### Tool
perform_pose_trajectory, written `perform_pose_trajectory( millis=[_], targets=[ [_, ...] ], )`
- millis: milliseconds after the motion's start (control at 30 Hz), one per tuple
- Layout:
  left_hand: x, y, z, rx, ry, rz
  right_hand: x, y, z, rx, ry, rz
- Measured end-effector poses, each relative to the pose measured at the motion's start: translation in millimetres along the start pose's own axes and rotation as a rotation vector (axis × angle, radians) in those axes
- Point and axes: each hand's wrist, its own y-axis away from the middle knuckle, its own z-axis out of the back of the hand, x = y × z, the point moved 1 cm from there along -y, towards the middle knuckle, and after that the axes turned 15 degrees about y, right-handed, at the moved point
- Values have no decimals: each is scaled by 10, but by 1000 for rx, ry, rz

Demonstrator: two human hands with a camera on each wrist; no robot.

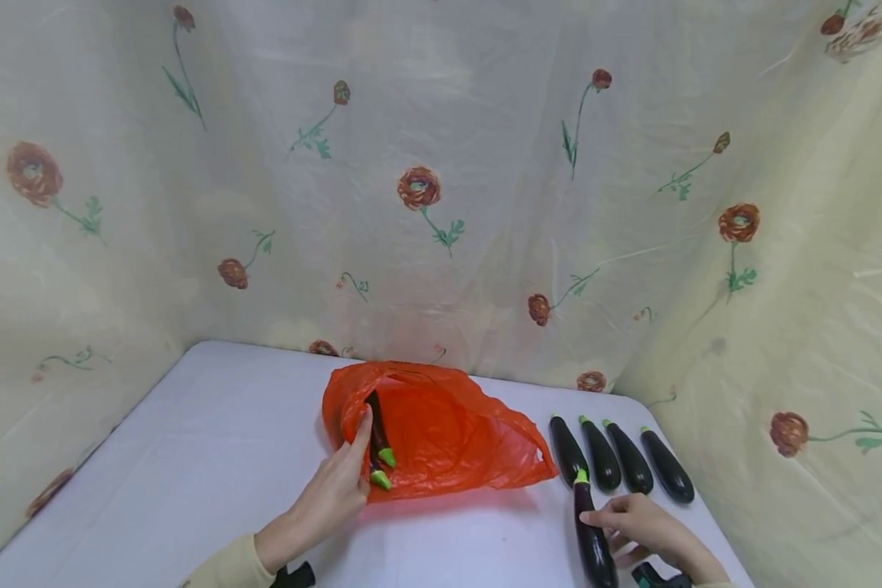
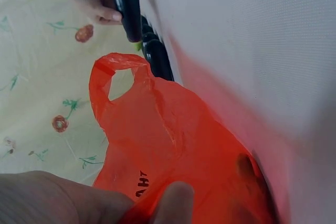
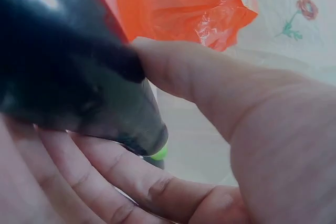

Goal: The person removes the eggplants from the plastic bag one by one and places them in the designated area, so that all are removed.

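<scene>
My left hand (image 1: 338, 482) pinches the left edge of an orange-red plastic bag (image 1: 456, 441), whose mouth gapes toward me. Two eggplants (image 1: 378, 429) lie inside by that hand, their green stem ends facing out. On the right, my right hand (image 1: 643, 527) grips another eggplant (image 1: 594, 539) between thumb and fingers, green stem end pointing away from me. The right wrist view shows the thumb on one side of this dark glossy eggplant (image 3: 63, 72) and the fingers under it. In the left wrist view, thumb and fingers squeeze the bag's plastic (image 2: 168, 145).
Several eggplants (image 1: 632, 457) lie in a row at the table's right side, stems away from me. The white table (image 1: 213, 457) meets flower-patterned sheeting (image 1: 485, 204) at the back and sides. A bag handle loop (image 2: 100, 87) stands up in the left wrist view.
</scene>
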Motion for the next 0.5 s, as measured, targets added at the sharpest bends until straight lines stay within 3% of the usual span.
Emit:
perform_pose_trajectory(
  millis=[133, 500],
  targets=[
    [-2, -12, 4, -4, -1, 3, -8, -6, -26, 23, -4, 8],
    [9, -9, -9, -9, -7, -21, -82, -53, -100, 41, 31, -68]
  ],
)
